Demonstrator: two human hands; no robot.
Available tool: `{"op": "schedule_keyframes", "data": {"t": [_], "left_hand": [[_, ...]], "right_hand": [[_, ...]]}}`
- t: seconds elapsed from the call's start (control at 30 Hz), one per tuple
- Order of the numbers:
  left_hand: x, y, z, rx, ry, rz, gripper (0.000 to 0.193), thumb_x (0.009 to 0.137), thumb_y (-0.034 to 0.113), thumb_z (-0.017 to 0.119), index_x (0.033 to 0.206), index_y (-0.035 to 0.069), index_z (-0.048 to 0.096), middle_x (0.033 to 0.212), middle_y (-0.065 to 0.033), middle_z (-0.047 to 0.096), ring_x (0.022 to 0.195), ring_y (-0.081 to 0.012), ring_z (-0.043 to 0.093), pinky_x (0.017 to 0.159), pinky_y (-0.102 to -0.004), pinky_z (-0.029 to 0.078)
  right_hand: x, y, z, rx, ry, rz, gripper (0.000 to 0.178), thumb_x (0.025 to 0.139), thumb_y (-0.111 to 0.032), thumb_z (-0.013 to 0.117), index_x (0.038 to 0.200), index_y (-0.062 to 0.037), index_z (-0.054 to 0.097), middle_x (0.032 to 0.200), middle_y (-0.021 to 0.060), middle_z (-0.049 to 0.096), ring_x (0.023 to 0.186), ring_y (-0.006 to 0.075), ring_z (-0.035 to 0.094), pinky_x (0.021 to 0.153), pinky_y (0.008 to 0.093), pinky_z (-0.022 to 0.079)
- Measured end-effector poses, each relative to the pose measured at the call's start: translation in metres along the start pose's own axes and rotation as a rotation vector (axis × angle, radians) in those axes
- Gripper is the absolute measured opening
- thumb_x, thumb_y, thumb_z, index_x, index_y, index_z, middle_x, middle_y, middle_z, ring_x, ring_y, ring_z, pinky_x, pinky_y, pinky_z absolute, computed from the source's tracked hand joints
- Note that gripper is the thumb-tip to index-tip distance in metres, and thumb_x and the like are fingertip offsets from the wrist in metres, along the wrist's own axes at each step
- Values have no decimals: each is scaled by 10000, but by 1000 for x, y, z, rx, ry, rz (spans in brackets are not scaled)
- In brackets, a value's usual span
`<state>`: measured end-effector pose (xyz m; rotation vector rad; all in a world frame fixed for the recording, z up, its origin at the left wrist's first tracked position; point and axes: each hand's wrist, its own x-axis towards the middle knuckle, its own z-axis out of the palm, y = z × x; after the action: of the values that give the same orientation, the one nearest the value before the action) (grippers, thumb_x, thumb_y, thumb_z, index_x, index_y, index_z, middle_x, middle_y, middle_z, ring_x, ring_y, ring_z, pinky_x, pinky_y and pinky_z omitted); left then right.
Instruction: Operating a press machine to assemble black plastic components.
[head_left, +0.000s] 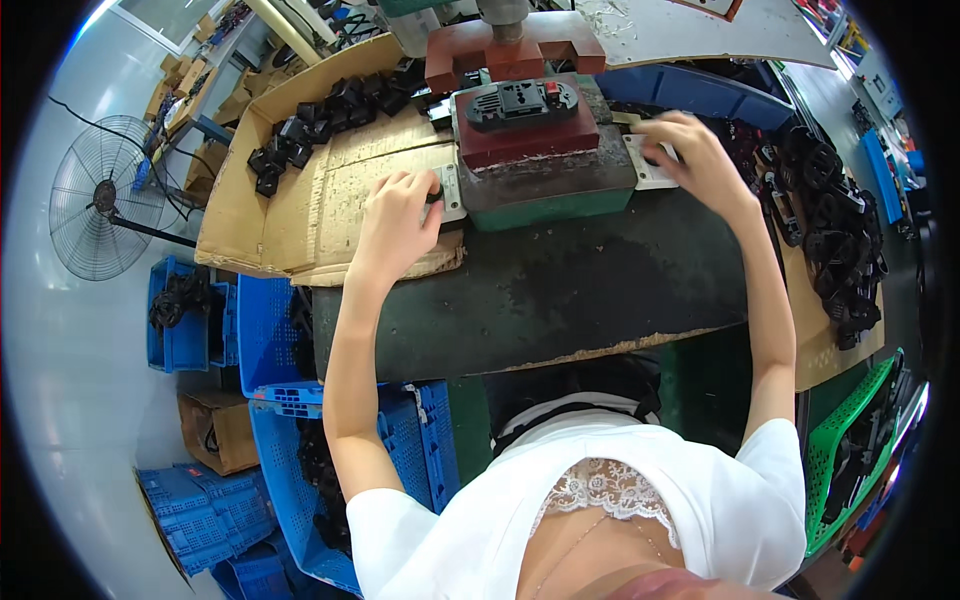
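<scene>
No text, number or sign can be read here. On the rim of the blue crate [290, 408] at lower left there are small pale marks — too small to tell if they are letters. At the top edge a red-bordered panel [712, 6] is cut by the frame, and its content is not legible. On the black plastic part [520, 104] also — no writing can be made out.
</scene>
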<state>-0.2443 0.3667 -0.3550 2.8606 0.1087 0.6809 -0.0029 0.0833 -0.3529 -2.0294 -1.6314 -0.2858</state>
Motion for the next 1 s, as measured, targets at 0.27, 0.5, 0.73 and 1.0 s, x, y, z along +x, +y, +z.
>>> {"op": "schedule_keyframes", "data": {"t": [0.27, 0.5, 0.73, 1.0], "left_hand": [[5, 4, -3, 17, -113, 3, 134, 725, 103, 642, 657, 34, 549, 699, -98, 577, 757, -278, 554, 747, -385, 442], [4, -1, -2, -28, -115, -37, 141, 724, 110, 655, 655, 39, 555, 690, -90, 577, 742, -275, 555, 703, -376, 450], [4, -3, -1, -36, -83, 9, 139, 712, 100, 666, 651, 39, 557, 676, -89, 576, 734, -274, 557, 703, -379, 454], [2, -2, 1, -49, -80, -2, 144, 721, 105, 662, 647, 35, 560, 695, -86, 575, 745, -275, 557, 677, -374, 459]], "right_hand": [[-30, -10, 15, -50, 225, 177, 263, 778, -56, 665, 1034, -48, 605, 903, 90, 644, 873, 264, 600, 790, 343, 458], [-23, -19, 18, -165, 213, 205, 260, 774, -87, 675, 1020, -50, 600, 897, 98, 649, 792, 238, 614, 735, 328, 467], [-15, -22, 29, -56, 281, 283, 215, 773, -68, 666, 978, -44, 606, 773, 103, 635, 557, 219, 579, 540, 301, 470], [-59, 8, 0, 222, 389, 414, 116, 866, -76, 604, 939, -3, 656, 667, 27, 614, 617, 47, 562, 576, 208, 436]]}}
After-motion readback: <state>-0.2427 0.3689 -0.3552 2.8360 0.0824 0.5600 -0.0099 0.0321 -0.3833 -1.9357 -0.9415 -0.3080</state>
